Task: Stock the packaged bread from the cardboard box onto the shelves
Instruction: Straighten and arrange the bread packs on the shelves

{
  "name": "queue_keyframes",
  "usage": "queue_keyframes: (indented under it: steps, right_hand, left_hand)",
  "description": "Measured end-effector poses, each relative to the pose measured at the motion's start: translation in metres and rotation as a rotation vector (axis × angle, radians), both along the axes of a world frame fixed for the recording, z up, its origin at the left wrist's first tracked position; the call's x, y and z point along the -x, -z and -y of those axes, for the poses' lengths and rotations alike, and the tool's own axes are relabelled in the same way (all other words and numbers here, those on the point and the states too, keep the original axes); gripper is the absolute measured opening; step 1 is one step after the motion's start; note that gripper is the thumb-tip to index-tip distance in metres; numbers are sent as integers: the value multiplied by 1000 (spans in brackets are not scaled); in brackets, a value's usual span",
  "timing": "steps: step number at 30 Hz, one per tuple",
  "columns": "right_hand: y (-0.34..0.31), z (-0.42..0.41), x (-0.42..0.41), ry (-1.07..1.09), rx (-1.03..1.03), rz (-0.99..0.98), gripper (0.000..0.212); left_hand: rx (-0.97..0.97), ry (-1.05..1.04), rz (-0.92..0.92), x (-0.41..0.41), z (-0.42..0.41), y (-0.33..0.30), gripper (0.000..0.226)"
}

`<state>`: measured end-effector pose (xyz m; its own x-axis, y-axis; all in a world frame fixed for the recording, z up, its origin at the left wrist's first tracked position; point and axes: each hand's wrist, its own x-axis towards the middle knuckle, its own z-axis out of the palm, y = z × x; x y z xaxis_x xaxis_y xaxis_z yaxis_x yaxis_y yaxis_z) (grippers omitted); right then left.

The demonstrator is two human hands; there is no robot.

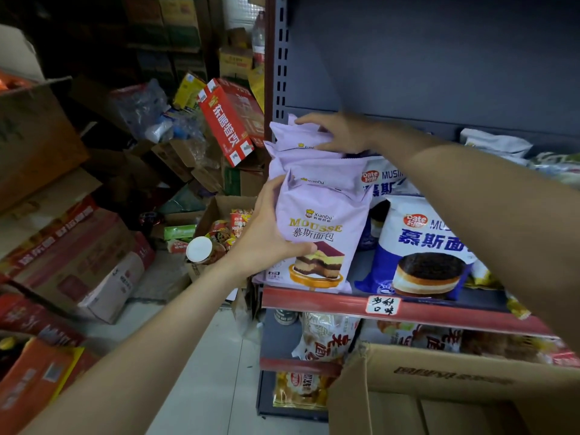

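My left hand [266, 233] grips the front lilac plastic mousse-bread bag [317, 240] by its left edge, standing on the red-edged metal shelf [314, 301]. My right hand [340, 133] lies flat, fingers spread, on the rearmost lilac bag [298, 133]. Bags look light, soft, crushable, probably slick film; I'd hold the sides, not squeeze the middle. Count: four lilac bags visible, two blue-and-white mousse bags [426, 246] beside them. Brown cardboard box [439, 381] sits lower right, contents hidden.
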<state>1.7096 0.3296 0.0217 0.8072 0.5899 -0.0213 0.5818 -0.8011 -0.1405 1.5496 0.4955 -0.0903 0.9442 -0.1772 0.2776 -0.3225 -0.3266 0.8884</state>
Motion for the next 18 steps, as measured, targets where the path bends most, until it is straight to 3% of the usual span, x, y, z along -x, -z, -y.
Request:
queue_keyframes:
  steps: [14,18]
  right_hand:
    - [-10,6,-5,-126,178,237,56]
    - [-10,1,-14,-65,-79,248,38]
  left_hand:
    - [6,-16,3,5,5,-3,103]
    - [62,31,-30,9,2,5,123]
